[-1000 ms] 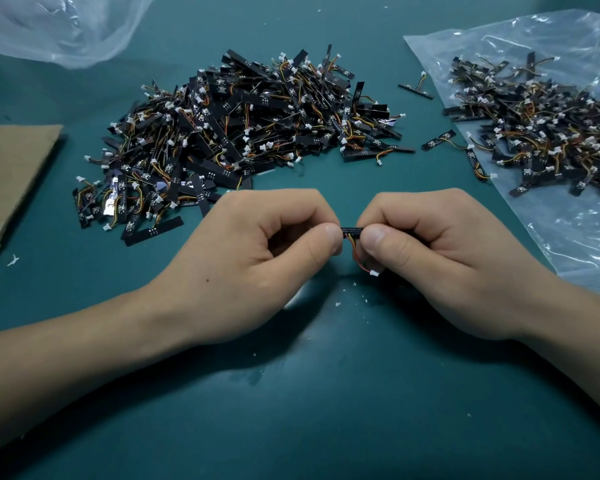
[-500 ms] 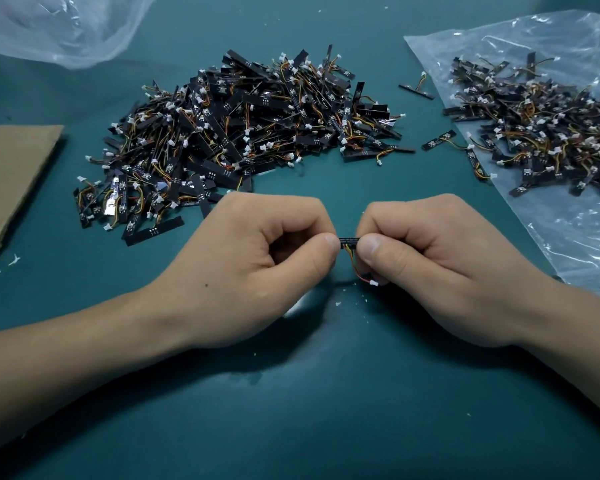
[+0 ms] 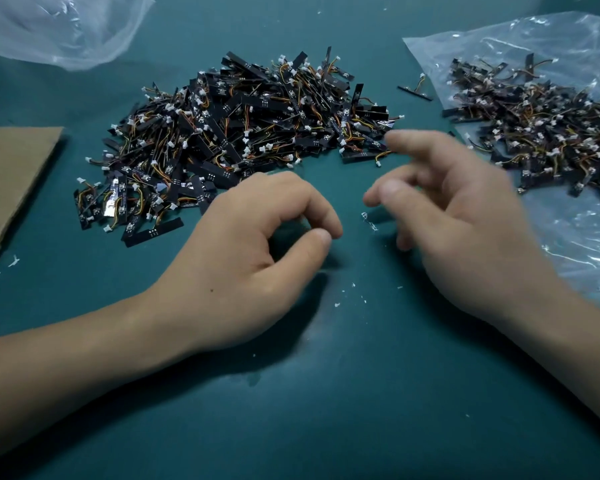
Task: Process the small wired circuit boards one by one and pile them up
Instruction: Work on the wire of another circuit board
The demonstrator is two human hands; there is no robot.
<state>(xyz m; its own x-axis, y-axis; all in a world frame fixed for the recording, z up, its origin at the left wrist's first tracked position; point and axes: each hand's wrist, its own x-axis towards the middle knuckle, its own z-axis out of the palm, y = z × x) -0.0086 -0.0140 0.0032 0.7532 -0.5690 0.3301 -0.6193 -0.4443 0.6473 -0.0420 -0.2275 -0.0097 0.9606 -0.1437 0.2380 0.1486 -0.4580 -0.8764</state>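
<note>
Both hands hover low over the bench [image 3: 326, 410] at mid-frame, and neither has hold of a board. The left hand [image 3: 243, 258] has its fingers [image 3: 323, 213] loosely curled, the thumb tip near the forefinger with nothing in the gap. The right hand [image 3: 465, 230] is spread wide and empty, its fingers [image 3: 406, 140] straight. The wired boards lie in two heaps: a big pile [image 3: 243, 133] at upper centre, just above the left hand, and a second pile [image 3: 541, 133] on the plastic bag [image 3: 586, 244] at upper right. One stray board [image 3: 414, 92] lies between the two.

The step, as I judge it, is fetching the next board. This is best done by pinching a single black strip by its end, not its wire (the leads tangle and would drag neighbours along), and lifting it clear before working on it.

Several things are hard to make out:
- which heap is the finished one
- the right hand's fingertips, smeared by blur
- the second pile, cut off at the right edge
- the white flecks [image 3: 369, 221] between the hands, which could be debris or a connector
</note>
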